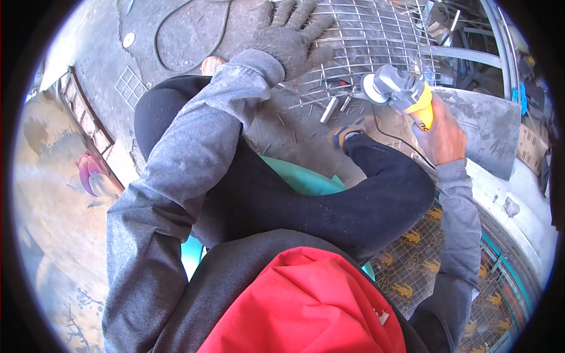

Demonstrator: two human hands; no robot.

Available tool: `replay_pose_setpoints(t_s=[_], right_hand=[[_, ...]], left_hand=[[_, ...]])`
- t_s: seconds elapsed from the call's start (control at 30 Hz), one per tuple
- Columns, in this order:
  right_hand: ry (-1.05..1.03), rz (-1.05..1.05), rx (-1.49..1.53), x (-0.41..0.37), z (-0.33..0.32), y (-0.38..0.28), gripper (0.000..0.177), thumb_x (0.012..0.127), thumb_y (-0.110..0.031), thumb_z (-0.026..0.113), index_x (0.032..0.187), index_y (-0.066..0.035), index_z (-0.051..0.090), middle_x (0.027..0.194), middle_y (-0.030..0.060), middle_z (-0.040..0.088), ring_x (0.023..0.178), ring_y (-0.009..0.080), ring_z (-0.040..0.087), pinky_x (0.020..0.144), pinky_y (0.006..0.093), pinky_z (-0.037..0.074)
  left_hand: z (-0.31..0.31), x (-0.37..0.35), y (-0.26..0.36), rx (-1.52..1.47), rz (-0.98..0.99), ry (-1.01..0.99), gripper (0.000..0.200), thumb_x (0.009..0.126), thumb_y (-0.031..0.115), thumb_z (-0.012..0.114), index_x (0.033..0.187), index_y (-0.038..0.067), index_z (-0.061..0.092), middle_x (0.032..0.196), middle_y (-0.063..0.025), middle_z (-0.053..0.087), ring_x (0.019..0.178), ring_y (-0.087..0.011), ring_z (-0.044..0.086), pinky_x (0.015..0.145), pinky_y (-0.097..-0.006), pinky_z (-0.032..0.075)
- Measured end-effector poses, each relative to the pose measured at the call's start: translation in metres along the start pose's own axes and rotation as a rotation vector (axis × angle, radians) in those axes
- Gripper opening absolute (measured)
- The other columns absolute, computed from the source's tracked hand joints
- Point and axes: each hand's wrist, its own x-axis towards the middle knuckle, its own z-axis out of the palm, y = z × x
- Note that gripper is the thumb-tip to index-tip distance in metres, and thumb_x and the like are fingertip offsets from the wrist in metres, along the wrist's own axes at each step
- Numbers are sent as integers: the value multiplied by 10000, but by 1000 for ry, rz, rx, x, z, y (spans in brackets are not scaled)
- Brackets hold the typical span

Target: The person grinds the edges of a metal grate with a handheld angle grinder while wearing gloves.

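My left hand (289,40), in a grey knitted work glove, has its fingers spread over the left edge of a metal wire grid (376,29). Nothing shows in its grasp. Bare, my right hand (442,132) is wrapped round the yellow body of an angle grinder (406,94). The grinder's pale round disc (374,88) points left, near the grid's lower right part. A dark cord (394,136) runs beneath the tool towards my right wrist.
Short metal offcuts, including a thick tube (329,110), lie on the concrete floor (294,132) between my legs. A metal sheet (482,126) lies at right. A loop of hose (158,44) and a small wire grid (130,87) are at upper left.
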Motion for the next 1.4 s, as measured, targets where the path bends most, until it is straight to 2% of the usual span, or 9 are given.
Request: replay_pose_setpoints(t_s=[0.2,0.47,0.7,0.77,0.87,1.0,1.1,1.4], right_hand=[[-29,-16,44,7,-1,-5,657,811,-204,818,1405,-168,539,1181,128,712,977,408,724,770,513,587],[-52,95,37,5,2,4,667,799,-221,813,1401,-162,533,1105,193,737,922,437,730,769,539,573],[-24,106,61,1,-1,-9,657,800,-232,806,1393,-172,530,1117,201,737,921,449,727,763,553,566],[-75,153,45,3,-1,-11,637,808,-240,800,1383,-173,533,1125,200,737,925,452,726,764,555,563],[-36,189,36,4,3,-3,618,815,-243,794,1371,-167,535,1131,203,734,936,452,723,766,552,563],[-29,166,48,10,-1,11,620,810,-241,798,1368,-164,538,1137,205,731,947,452,719,770,550,563],[-75,130,8,4,-3,8,639,803,-242,806,1378,-164,536,1144,203,729,953,451,717,773,546,566],[-78,117,60,2,-2,-4,669,791,-233,811,1396,-161,534,1122,199,735,942,449,723,779,538,574]], left_hand=[[-1,0,-3,-8,17,-23,759,1015,612,488,1628,173,404,1712,-214,282,1589,-465,204,1276,-640,83],[0,1,-3,-4,12,-19,758,1011,613,491,1625,174,411,1707,-221,288,1586,-462,212,1267,-650,94],[-8,1,2,-32,-10,-43,770,1010,626,486,1631,178,399,1713,-215,279,1593,-459,196,1273,-645,75],[4,3,-2,-18,-1,-14,772,1009,628,485,1632,182,397,1715,-214,274,1596,-457,190,1274,-642,73],[4,2,-4,-4,-2,-14,774,1007,633,484,1635,188,392,1720,-212,267,1600,-455,179,1276,-637,70],[-9,3,1,-26,-34,-84,775,1003,639,488,1633,197,397,1720,-211,267,1601,-453,178,1276,-636,69],[2,3,-3,-14,-10,-18,772,998,636,499,1629,201,406,1716,-210,278,1597,-451,191,1274,-641,74],[3,5,-3,-1,1,-22,767,992,626,515,1625,205,413,1710,-206,291,1591,-451,209,1272,-645,77]])
